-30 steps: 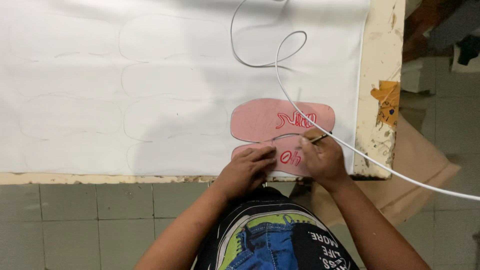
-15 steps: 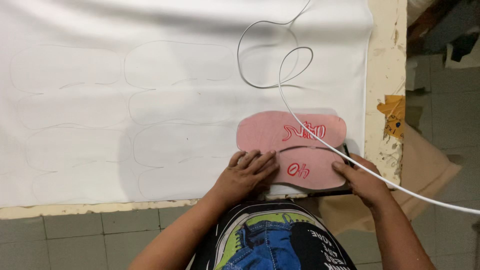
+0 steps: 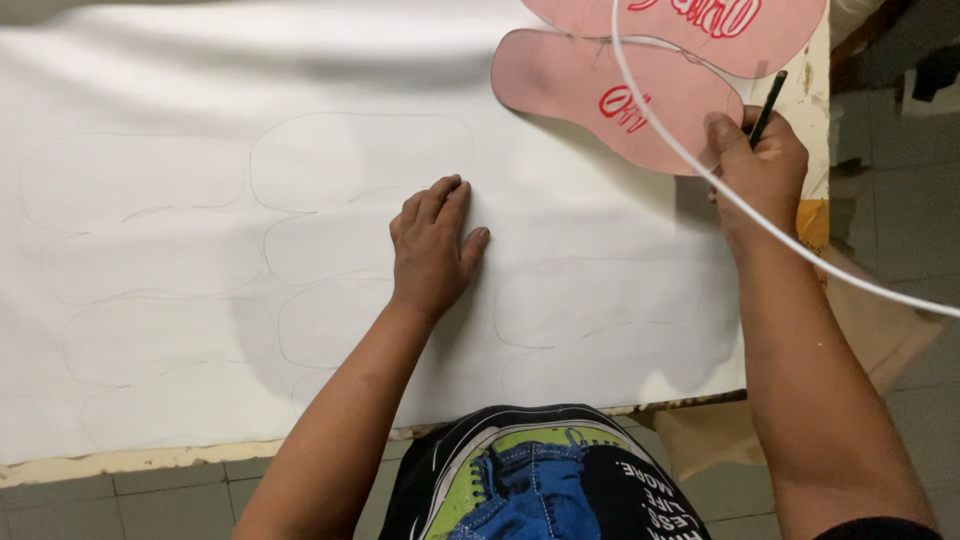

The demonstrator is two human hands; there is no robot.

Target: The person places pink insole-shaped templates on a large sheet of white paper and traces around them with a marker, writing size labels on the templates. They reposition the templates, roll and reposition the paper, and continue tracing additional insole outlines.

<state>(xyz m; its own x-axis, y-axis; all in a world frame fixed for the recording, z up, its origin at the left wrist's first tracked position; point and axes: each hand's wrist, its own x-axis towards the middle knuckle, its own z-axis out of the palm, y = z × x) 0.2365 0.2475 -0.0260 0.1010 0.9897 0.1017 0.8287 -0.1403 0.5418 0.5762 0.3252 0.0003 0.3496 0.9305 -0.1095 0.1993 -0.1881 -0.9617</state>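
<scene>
Surface: a large white sheet (image 3: 200,90) covers nearly the whole table, lying flat with a soft fold of shadow along its far edge.
Markings: faint pencil outlines (image 3: 360,160) of sole shapes sit in rows across the sheet, left of and around the left hand, with more to the right of the wrist.
Table edge: a cream, chipped table rim (image 3: 150,462) shows along the near side of the sheet and again at the far right, where the paint is worn.
Left hand: the left hand (image 3: 432,245) lies palm down on the sheet, fingers together and stretched flat, pressing the material near the middle.
Right hand: the right hand (image 3: 762,165) is curled in a fist around a dark pencil (image 3: 768,106), the pencil standing upright out of the grip, just beside the near pink pattern.
Patterns: two pink sole-shaped templates lie at the far right of the sheet, the near template (image 3: 600,95) touching the right hand and the far template (image 3: 700,30) partly cut off by the frame; both bear red scrawl.
Cord: a white cord (image 3: 690,165) arcs over the templates and the right wrist, running off right.
Room: grey floor tiles (image 3: 180,505) lie below the near table edge, and brown cardboard (image 3: 880,320) lies on the floor at the right.
</scene>
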